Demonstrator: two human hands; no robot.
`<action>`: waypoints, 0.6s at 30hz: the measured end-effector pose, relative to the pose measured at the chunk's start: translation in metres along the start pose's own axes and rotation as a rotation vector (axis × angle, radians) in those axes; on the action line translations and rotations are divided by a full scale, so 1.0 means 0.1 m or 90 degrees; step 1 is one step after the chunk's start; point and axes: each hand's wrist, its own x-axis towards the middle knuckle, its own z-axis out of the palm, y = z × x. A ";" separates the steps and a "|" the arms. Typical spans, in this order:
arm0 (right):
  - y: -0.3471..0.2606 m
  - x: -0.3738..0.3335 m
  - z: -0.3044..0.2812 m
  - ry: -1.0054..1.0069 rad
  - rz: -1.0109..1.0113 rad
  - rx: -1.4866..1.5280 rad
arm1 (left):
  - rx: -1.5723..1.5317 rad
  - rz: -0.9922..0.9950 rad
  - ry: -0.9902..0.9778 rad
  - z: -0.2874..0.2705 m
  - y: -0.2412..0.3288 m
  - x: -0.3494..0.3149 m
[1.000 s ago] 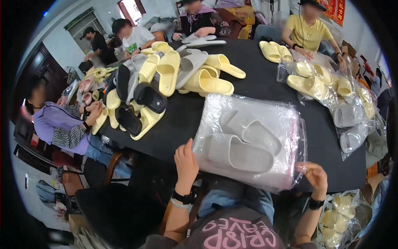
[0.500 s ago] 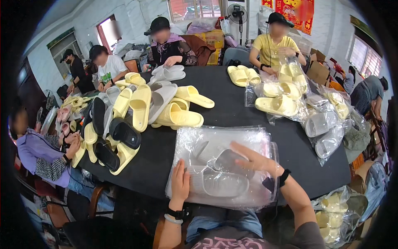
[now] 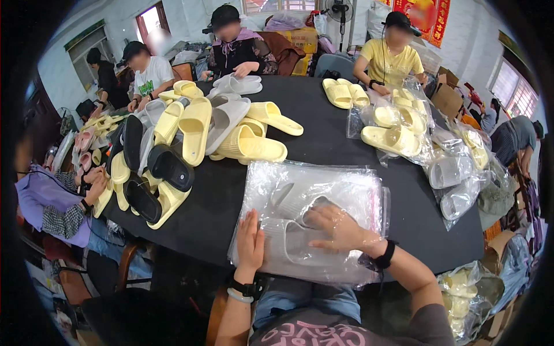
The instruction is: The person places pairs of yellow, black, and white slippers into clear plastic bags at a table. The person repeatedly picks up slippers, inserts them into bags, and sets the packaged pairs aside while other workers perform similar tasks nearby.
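Observation:
A pair of grey slippers [image 3: 285, 235] lies inside a clear plastic bag [image 3: 332, 265] on a stack of similar bags [image 3: 369, 184] at the table's near edge. My left hand [image 3: 250, 245] rests flat along the left side of the bag, fingers stretched out beside the slippers. Over the open ends of the slippers is my right hand [image 3: 337, 230], its fingers spread. Whether that hand is inside the bag or on top of it, I cannot tell. Neither hand grips anything.
Loose yellow, grey and black slippers [image 3: 195, 130] are heaped on the dark table [image 3: 323, 147] to the left. Bagged slippers [image 3: 450, 173] pile up at the right; more bagged yellow ones [image 3: 459, 294] sit below the table's right edge. Several people work around the table.
My right hand has moved left and down, from the bag's right part onto the slippers. My left hand stays at the bag's left side. The whole view has shifted slightly.

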 end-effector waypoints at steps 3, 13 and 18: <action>-0.02 0.08 0.32 -0.044 -0.015 -0.140 | 0.003 -0.014 -0.016 0.01 0.01 0.03; 0.13 -0.36 0.25 -0.030 0.066 0.033 | -0.014 -0.057 -0.027 0.04 -0.02 0.02; 0.01 -0.62 0.12 -0.040 0.227 0.184 | 0.020 -0.040 -0.031 0.05 -0.05 0.01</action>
